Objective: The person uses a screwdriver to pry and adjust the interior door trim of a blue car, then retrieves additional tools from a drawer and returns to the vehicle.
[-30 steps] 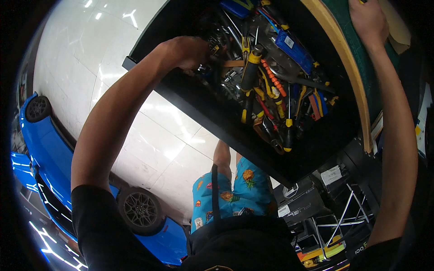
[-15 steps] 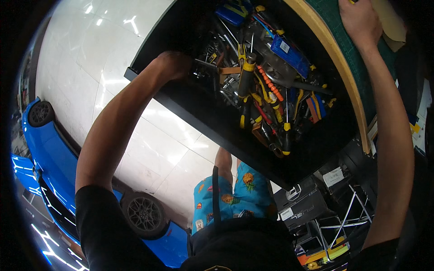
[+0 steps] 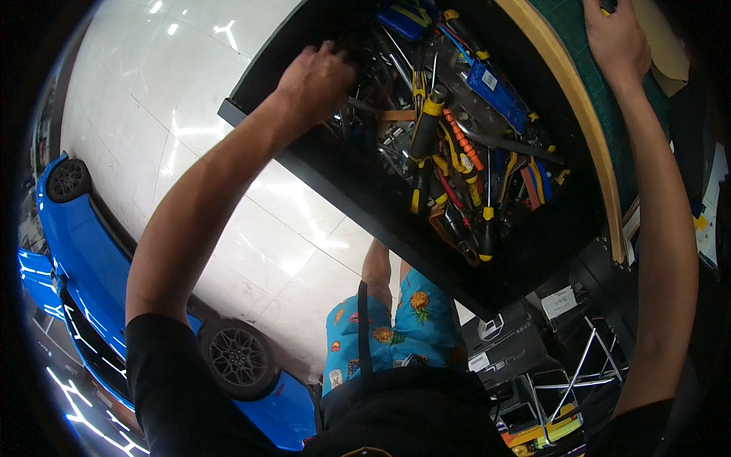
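Observation:
A black drawer full of mixed hand tools stands pulled out in front of me. My left hand is over its left part, fingers bent and apart above metal pieces in shadow; the fingertips are hidden. Beside it lie a wooden-coloured strip and a thick black-and-yellow handle. Farther right are a blue package, an orange spiral piece and a screwdriver. At the top right, over a green mat, my right hand is closed round a black-and-yellow tool handle, mostly cut off by the frame.
A wooden edge borders the green mat, right of the drawer. Brown cardboard lies beyond my right hand. Below the drawer are black boxes and a metal folding frame. A blue car stands at the left on pale floor tiles.
My left hand has risen from the shadow of the drawer's left side and moved up and right over the tools. The drawer sits slightly farther right in view. The right hand stays at the mat.

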Demonstrator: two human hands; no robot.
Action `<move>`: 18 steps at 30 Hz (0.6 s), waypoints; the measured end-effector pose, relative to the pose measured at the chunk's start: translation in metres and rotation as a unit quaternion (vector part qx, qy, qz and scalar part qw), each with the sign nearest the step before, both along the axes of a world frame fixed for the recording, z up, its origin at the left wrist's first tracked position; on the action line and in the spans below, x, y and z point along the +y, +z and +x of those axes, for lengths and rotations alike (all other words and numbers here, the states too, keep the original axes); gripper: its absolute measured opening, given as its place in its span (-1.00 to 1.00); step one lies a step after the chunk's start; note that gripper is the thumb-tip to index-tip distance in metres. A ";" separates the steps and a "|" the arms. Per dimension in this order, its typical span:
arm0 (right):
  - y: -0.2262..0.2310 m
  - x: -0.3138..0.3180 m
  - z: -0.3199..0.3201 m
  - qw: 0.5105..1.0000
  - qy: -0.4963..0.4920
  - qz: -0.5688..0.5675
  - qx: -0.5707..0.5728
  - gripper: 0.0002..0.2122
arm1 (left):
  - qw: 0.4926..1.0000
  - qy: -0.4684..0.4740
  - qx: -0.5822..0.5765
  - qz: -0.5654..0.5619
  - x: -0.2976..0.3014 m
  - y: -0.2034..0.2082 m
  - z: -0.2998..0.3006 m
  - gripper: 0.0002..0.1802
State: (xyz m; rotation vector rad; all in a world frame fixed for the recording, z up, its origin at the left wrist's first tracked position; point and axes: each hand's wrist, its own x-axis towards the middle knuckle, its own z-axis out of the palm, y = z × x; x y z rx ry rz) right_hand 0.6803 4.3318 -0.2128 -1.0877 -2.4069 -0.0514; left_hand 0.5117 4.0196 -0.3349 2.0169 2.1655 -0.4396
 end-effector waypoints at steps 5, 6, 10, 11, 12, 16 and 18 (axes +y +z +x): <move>0.004 -0.003 0.003 1.000 -0.016 -0.009 0.001 -0.69 | 0.919 0.088 -0.262 -0.280 0.034 0.004 0.065 -0.66; 0.001 -0.001 0.001 1.000 -0.017 -0.015 0.002 -0.69 | 0.926 0.053 -0.269 -0.259 0.026 -0.012 0.072 -0.67; -0.003 0.007 0.002 1.000 -0.018 -0.014 -0.004 -0.67 | 0.916 -0.027 -0.302 -0.263 0.025 -0.042 0.084 -0.65; -0.003 0.005 0.001 1.000 -0.011 -0.021 0.003 -0.67 | 0.906 -0.023 -0.305 -0.293 0.022 -0.046 0.078 -0.62; -0.003 0.002 0.000 1.000 -0.005 -0.016 0.008 -0.66 | 0.888 -0.003 -0.348 -0.301 0.016 -0.065 0.076 -0.55; 0.005 0.004 0.005 0.999 -0.043 -0.020 -0.009 -0.64 | 0.912 0.060 -0.310 -0.261 0.020 -0.066 0.084 -0.46; 0.003 0.012 0.011 0.998 -0.054 -0.025 -0.016 -0.63 | 0.911 0.029 -0.329 -0.248 0.026 -0.069 0.083 -0.44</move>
